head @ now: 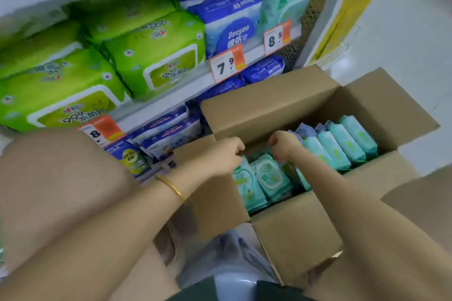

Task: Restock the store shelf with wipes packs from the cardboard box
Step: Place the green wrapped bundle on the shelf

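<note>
An open cardboard box (269,110) stands on the floor in front of the store shelf (168,102). Inside it, teal wipes packs (342,146) stand on edge in a row at the right, and more teal packs (267,175) lean at the left. My left hand (225,154), with a gold bangle on the wrist, reaches into the box, its fingers curled over the top edge of a leaning pack. My right hand (281,145) is beside it, fingers curled down onto the top of the neighbouring pack. Both packs are still in the box.
The shelf holds green wipes packs (156,56), blue packs (232,22) and pale teal packs (281,0), with orange price tags (227,63) along its edges. Lower shelves hold blue-and-white packs (168,129). A white panel with a yellow poster (347,7) stands at the right. Clear plastic wrap (227,252) lies below the box.
</note>
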`<control>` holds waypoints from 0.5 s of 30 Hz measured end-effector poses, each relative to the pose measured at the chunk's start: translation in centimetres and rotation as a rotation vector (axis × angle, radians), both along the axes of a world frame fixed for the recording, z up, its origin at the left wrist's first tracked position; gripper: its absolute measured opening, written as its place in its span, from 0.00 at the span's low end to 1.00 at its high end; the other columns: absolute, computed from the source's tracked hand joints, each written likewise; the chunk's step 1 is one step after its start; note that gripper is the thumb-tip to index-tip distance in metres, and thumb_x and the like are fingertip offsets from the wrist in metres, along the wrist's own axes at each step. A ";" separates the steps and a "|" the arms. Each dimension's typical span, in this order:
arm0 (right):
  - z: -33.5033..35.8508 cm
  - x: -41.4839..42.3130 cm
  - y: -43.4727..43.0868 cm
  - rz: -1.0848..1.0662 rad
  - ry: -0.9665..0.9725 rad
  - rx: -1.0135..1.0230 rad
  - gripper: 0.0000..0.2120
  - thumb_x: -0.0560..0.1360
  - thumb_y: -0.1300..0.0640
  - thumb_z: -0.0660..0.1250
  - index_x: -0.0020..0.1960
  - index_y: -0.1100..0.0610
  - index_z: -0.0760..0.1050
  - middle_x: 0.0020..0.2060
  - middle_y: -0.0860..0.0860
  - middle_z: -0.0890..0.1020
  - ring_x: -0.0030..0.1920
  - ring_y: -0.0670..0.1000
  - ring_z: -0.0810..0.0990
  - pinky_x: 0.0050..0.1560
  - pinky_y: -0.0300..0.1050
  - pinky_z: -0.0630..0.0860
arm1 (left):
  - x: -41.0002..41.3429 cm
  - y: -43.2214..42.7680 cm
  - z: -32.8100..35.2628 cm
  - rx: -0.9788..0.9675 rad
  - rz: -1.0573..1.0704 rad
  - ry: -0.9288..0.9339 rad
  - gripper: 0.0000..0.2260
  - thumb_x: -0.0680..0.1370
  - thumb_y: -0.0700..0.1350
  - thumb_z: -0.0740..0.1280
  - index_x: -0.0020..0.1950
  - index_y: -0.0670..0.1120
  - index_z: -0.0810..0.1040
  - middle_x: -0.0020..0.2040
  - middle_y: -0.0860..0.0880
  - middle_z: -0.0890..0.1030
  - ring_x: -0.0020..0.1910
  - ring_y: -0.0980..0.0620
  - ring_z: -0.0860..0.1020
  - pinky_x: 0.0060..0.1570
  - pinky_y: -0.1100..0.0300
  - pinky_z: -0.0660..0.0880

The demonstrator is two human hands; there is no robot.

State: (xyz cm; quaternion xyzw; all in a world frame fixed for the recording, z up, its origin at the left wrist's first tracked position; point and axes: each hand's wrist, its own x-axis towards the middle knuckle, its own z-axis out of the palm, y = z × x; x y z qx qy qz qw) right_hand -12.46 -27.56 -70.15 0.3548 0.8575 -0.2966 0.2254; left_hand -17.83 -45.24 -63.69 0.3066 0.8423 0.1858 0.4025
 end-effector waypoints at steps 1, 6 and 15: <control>-1.5 0.0 0.2 0.041 -0.048 0.024 0.14 0.75 0.65 0.61 0.60 0.64 0.75 0.52 0.58 0.80 0.52 0.57 0.79 0.53 0.48 0.75 | -0.2 0.1 -1.0 -0.029 -0.008 -0.001 0.18 0.79 0.38 0.58 0.69 0.42 0.68 0.61 0.45 0.75 0.59 0.48 0.74 0.60 0.54 0.71; -7.4 -1.4 -0.2 0.243 -0.168 0.126 0.15 0.78 0.66 0.56 0.64 0.64 0.67 0.64 0.61 0.72 0.63 0.62 0.71 0.59 0.52 0.71 | -1.1 1.7 -3.2 -0.044 0.007 0.028 0.17 0.79 0.37 0.57 0.68 0.44 0.70 0.64 0.45 0.74 0.61 0.47 0.74 0.60 0.55 0.71; -10.8 -0.8 -0.3 0.559 -0.467 0.221 0.28 0.74 0.51 0.68 0.70 0.58 0.64 0.68 0.58 0.64 0.70 0.63 0.60 0.64 0.56 0.68 | -2.2 2.5 -4.9 -0.055 0.032 -0.016 0.17 0.79 0.36 0.57 0.66 0.44 0.71 0.64 0.46 0.74 0.61 0.47 0.74 0.62 0.53 0.72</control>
